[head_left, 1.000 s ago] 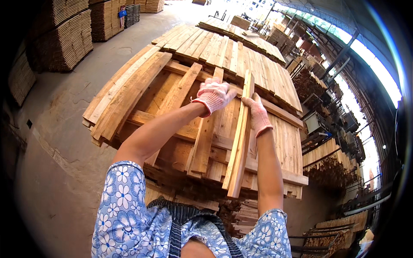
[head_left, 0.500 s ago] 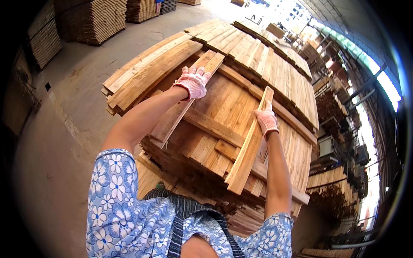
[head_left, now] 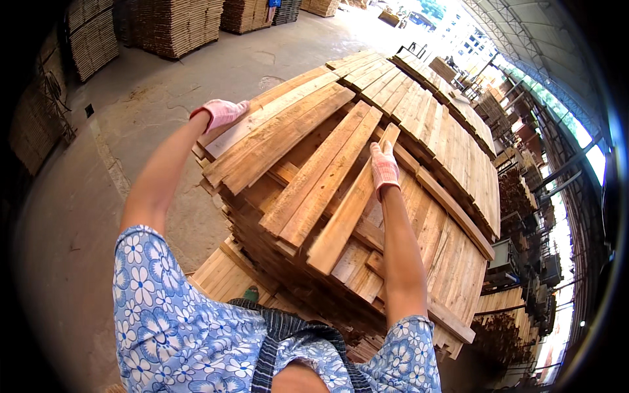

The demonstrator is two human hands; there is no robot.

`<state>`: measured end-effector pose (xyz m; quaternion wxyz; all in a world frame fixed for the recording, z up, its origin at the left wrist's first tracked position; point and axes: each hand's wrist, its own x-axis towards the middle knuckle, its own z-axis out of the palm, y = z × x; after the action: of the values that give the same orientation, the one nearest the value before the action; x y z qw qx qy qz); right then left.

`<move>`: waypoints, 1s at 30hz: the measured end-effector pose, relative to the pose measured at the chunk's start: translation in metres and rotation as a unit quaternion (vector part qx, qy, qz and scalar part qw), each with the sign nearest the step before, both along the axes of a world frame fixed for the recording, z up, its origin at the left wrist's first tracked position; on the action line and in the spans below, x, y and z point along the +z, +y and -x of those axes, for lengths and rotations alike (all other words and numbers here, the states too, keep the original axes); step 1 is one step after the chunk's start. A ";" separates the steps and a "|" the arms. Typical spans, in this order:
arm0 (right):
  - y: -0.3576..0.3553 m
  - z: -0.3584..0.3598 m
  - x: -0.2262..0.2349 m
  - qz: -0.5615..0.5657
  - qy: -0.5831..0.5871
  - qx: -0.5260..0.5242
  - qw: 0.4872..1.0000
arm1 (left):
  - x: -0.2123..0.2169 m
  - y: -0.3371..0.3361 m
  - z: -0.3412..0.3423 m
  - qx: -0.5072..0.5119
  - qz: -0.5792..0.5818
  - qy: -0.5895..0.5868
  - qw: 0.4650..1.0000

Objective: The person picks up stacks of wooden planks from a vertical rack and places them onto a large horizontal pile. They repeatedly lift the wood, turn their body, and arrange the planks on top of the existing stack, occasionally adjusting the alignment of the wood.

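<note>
Head view: has the left hand (head_left: 225, 112), in a pink glove, at the left edge of the stack (head_left: 452, 262), palm down by the outermost board (head_left: 262, 101). Shows its fingers close together and nearly straight, with the tips at that board; cannot tell whether merely touching or lightly gripping. Has the right hand (head_left: 384, 164), gloved alike, on the far part of a loose board (head_left: 350, 206), with fingers partly closed about it toward the right side; cannot tell how firmly.

Shows the loose board lying aslant on top of the stack, from near the far batten (head_left: 454, 213) down to the near edge. Just left of it, a pair of boards (head_left: 321, 173), side by side; farther left, along the left edge, a row of boards (head_left: 282, 134) ending in the outermost one. Toward the near right corner, another batten (head_left: 449, 319) across the planks.

Beyond the far edge, a second stack (head_left: 429, 111); across the grey floor (head_left: 164, 98), at upper left, tall timber piles (head_left: 180, 29).
</note>
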<state>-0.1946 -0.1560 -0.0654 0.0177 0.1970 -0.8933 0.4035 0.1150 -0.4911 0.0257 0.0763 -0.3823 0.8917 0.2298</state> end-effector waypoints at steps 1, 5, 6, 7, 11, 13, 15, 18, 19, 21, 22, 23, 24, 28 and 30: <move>-0.010 0.002 -0.003 0.000 -0.008 -0.013 1.000 | -0.028 -0.020 0.006 -0.066 0.041 0.016 0.997; -0.056 -0.015 0.000 0.100 -0.046 0.067 0.992 | -0.042 -0.036 -0.003 -0.134 0.059 0.077 0.986; -0.059 -0.016 -0.007 0.191 -0.062 0.092 0.975 | -0.037 -0.024 0.000 -0.148 0.058 0.089 0.983; -0.061 -0.017 -0.015 0.168 -0.040 0.062 0.983 | -0.030 -0.012 0.004 -0.098 0.041 0.067 0.992; -0.083 -0.020 -0.015 0.063 -0.048 0.003 0.997 | -0.043 -0.030 0.002 -0.073 0.051 0.034 0.995; -0.083 -0.028 -0.010 0.044 -0.041 0.024 0.998 | -0.050 -0.033 -0.003 -0.049 0.040 0.040 0.997; -0.083 -0.036 0.004 -0.001 -0.004 0.013 1.000 | -0.044 -0.028 -0.002 -0.024 0.031 0.042 0.998; -0.082 -0.014 0.000 -0.118 -0.030 -0.057 0.991 | -0.026 -0.001 0.010 -0.008 0.004 0.023 1.000; -0.080 -0.014 -0.004 -0.090 -0.013 -0.075 0.993 | -0.022 0.003 0.016 -0.007 -0.006 0.009 1.000; -0.099 -0.045 0.013 -0.328 0.214 0.057 0.918 | -0.063 -0.043 0.004 0.008 0.039 0.037 0.999; -0.063 -0.013 -0.007 -0.349 0.301 0.032 0.887 | -0.012 0.023 0.016 -0.010 -0.030 0.075 0.997; -0.048 0.018 -0.018 -0.426 0.370 0.134 0.815 | -0.010 0.033 0.026 -0.010 -0.065 0.112 0.992; -0.087 -0.036 0.028 -0.309 0.171 0.211 0.912 | -0.023 0.004 -0.012 0.041 -0.062 0.152 0.986; -0.051 -0.136 0.099 -0.084 0.060 0.106 0.989 | -0.036 -0.025 -0.027 0.018 0.025 0.142 0.989; 0.012 -0.163 0.107 -0.010 0.137 0.171 0.976 | -0.036 -0.018 -0.027 -0.059 0.250 0.130 0.958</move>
<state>-0.0319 -0.1442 0.0413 0.0690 0.4005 -0.8396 0.3604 0.1420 -0.5095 -0.0100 -0.1248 -0.3024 0.9440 0.0427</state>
